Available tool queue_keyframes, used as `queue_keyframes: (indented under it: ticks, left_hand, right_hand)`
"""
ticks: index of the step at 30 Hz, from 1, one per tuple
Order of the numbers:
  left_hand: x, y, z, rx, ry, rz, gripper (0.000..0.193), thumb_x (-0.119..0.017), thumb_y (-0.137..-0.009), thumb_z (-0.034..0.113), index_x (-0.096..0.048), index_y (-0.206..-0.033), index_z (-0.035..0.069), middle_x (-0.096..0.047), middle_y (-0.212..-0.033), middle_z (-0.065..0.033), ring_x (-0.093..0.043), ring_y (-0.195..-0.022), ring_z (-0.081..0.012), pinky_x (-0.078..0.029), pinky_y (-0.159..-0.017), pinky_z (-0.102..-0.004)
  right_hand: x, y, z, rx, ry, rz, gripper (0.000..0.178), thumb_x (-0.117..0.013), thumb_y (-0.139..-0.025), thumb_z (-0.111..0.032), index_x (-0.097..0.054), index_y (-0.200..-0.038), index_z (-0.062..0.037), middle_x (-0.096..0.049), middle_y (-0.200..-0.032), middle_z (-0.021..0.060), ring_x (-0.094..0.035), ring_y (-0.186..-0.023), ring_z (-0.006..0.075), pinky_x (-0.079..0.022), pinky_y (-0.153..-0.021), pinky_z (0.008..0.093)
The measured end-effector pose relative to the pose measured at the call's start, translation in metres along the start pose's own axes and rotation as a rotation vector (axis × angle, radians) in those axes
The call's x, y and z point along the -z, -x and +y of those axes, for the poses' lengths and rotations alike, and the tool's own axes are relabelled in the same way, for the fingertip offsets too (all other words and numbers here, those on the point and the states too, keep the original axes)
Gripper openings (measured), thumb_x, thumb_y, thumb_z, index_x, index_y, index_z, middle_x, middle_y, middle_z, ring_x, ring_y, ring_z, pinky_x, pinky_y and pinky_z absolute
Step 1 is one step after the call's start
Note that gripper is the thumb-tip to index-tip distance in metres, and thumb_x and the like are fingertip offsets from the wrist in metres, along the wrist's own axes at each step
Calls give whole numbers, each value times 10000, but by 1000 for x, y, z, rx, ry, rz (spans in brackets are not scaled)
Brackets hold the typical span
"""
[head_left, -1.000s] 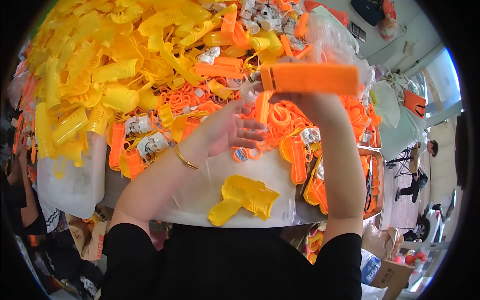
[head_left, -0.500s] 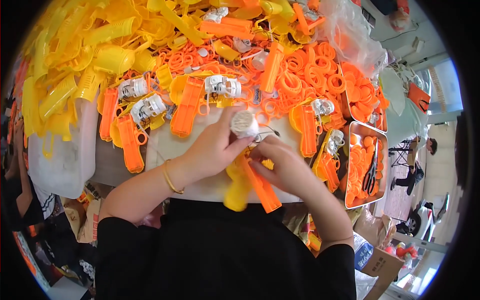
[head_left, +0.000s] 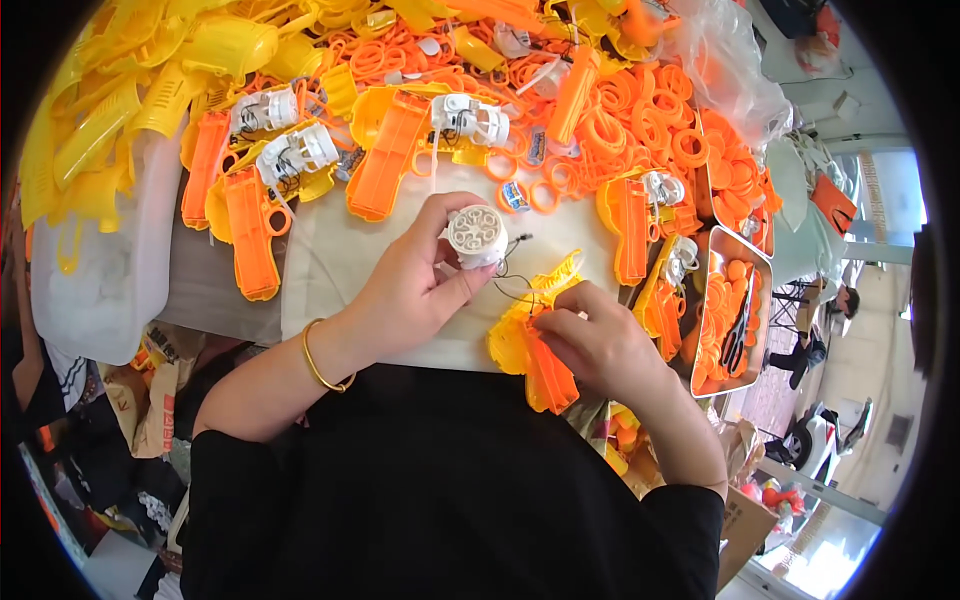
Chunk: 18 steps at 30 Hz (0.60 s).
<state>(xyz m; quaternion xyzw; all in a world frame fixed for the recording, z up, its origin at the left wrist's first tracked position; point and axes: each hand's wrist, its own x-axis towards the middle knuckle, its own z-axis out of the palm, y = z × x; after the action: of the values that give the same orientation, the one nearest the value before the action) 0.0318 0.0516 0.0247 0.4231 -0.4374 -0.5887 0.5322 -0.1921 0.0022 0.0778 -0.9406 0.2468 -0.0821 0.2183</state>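
Note:
My left hand [head_left: 412,275] grips a white round plastic motor unit [head_left: 476,234], its patterned end face turned up. A thin dark wire [head_left: 513,288] with a small black plug runs from this unit toward an orange handle [head_left: 550,372]. That handle sits in a yellow toy gun shell [head_left: 511,341] near the table's front edge. My right hand [head_left: 598,335] is closed at the top of the handle, its thumb and fingers pinching there; the fingertips partly hide the wire's end. Similar toy gun halves with white units, such as one yellow-and-orange half [head_left: 385,155], lie beyond my hands.
A heap of yellow shells [head_left: 170,60] fills the far left above a translucent bin [head_left: 95,290]. Orange rings [head_left: 610,135] are piled at the back. On the right, a metal tray [head_left: 712,388] holds orange discs and black-handled scissors [head_left: 738,335]. Cardboard boxes stand below.
My hands have moved apart. The white unit has tilted to show its end face, and the yellow shell with its orange handle has shifted right, with my right hand on it.

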Motion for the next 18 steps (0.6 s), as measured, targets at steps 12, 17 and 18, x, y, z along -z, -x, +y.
queue_keyframes:
  ticks: [12, 17, 18]
  left_hand:
    - [7, -3, 2, 132, 110, 60, 358, -582, -918, 122, -401, -1219, 48, -578, -979, -43, -566, -773, -79, -506, -641, -233]
    - [29, -24, 11, -99, 19, 183, 330, -599, -918, 158, -462, -1192, 38, -560, -941, -30, -562, -733, -80, -488, -647, -219]
    - [31, -26, 18, -20, 26, 169, 307, -606, -917, 181, -492, -1161, 35, -561, -932, -29, -559, -705, -79, -482, -626, -213]
  right_hand:
    - [-25, -16, -1, -79, 60, 89, 153, -702, -771, -50, -613, -894, -34, -516, -838, 87, -592, -707, 225, -511, -592, 314]
    - [-18, -56, -7, -134, -41, 283, 164, -711, -772, -62, -605, -894, -36, -529, -865, 94, -589, -669, 223, -496, -580, 332]
    - [-9, -61, -10, -176, -71, 358, 167, -715, -771, -67, -603, -891, -37, -535, -876, 95, -592, -665, 222, -493, -581, 335]
